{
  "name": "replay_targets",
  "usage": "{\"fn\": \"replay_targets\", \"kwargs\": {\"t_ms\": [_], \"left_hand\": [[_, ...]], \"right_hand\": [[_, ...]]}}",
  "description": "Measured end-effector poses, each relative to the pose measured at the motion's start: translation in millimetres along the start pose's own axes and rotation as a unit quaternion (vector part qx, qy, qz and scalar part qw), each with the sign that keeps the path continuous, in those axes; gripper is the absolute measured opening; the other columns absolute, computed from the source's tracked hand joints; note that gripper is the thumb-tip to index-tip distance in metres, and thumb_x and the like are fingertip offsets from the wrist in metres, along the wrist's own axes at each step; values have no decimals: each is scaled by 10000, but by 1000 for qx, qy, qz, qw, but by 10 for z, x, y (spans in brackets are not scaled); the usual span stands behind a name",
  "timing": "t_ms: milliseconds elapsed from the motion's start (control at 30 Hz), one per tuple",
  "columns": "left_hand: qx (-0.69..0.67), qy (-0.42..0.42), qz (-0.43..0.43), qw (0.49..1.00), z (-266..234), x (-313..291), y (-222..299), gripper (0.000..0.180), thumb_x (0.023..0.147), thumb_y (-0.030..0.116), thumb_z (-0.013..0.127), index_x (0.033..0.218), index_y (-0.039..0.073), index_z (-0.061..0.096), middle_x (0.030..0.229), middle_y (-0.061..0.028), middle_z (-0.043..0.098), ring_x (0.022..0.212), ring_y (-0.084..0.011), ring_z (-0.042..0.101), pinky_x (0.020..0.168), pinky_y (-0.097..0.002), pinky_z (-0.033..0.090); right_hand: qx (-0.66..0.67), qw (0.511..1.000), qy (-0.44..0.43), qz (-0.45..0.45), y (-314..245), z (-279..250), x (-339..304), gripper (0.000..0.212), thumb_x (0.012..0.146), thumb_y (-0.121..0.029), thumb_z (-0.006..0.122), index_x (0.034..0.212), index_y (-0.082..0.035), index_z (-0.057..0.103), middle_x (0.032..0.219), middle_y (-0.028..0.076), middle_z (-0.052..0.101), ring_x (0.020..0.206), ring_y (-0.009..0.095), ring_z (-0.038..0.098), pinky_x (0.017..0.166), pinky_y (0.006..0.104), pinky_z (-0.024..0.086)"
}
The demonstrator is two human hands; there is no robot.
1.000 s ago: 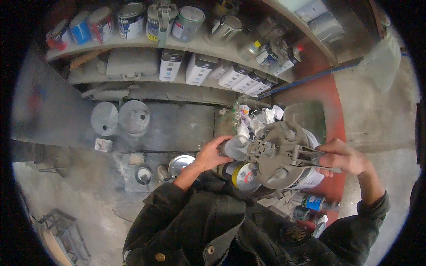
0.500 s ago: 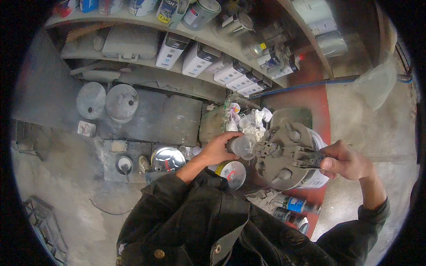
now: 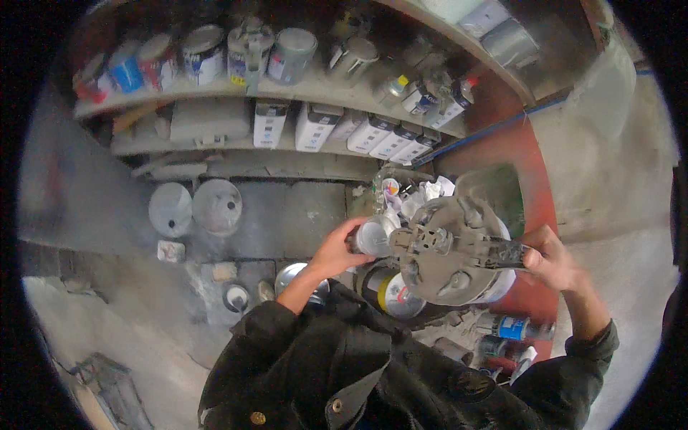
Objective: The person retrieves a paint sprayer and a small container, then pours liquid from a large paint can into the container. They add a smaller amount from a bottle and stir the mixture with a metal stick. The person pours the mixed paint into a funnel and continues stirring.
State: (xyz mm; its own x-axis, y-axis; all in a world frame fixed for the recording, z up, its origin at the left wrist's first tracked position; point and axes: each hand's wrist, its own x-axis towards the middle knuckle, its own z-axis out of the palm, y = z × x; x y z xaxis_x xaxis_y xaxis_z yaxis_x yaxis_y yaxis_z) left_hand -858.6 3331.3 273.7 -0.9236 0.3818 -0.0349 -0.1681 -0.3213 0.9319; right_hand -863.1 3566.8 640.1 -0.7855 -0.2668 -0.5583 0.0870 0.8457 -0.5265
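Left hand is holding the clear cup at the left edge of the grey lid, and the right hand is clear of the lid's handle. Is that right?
Not quite: the right hand is gripping the lid's handle, as the head view shows. The left hand does hold the clear cup at the left edge of the grey lid.

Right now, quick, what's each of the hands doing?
Left hand: closed around a clear cup.
Right hand: closed on the handle of the dusty grey lid on the bucket.
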Motion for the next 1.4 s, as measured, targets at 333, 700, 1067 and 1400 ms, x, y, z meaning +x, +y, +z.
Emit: {"fn": "replay_targets", "kwargs": {"t_ms": [333, 700, 1067, 1400], "left_hand": [[36, -25, 9, 999, 76, 629, 328, 784, 753, -21, 830, 1437, 84, 462, 1381, -72, 548, 1277, -209, 544, 1075, -368, 471], [23, 109, 48, 993, 205, 1471, 724, 814, 736, -112, 772, 1442, 67, 410, 1369, -89, 530, 1260, -228, 551, 1058, -397, 491], [134, 226, 21, 965, -193, 1252, 861, 743, 738, 3, 766, 1416, 83, 472, 1323, -61, 567, 1217, -209, 563, 1056, -371, 456], [136, 317, 45, 937, -500, 1667, 820, 701, 804, 10, 803, 1415, 40, 459, 1298, -84, 593, 1184, -183, 588, 1031, -348, 481]], "right_hand": [[296, 934, 172, -104, 1610, 276, -126, 603, 798, -600, 743, 620, -44, 592, 563, 24, 568, 505, 118, 531, 468, 289, 385], [494, 779, 370, -111, 2881, -4, 598, 287, 815, -268, 770, 718, -41, 624, 567, 34, 577, 462, 119, 526, 452, 274, 386], [431, 666, 570, -216, 3198, -1112, 2774, 262, 888, -142, 716, 684, -38, 587, 561, 18, 567, 490, 106, 522, 475, 275, 378], [432, 593, 644, -216, 3491, -1393, 4152, 184, 887, -138, 710, 789, 0, 636, 585, 34, 566, 514, 119, 507, 495, 305, 393]]}}
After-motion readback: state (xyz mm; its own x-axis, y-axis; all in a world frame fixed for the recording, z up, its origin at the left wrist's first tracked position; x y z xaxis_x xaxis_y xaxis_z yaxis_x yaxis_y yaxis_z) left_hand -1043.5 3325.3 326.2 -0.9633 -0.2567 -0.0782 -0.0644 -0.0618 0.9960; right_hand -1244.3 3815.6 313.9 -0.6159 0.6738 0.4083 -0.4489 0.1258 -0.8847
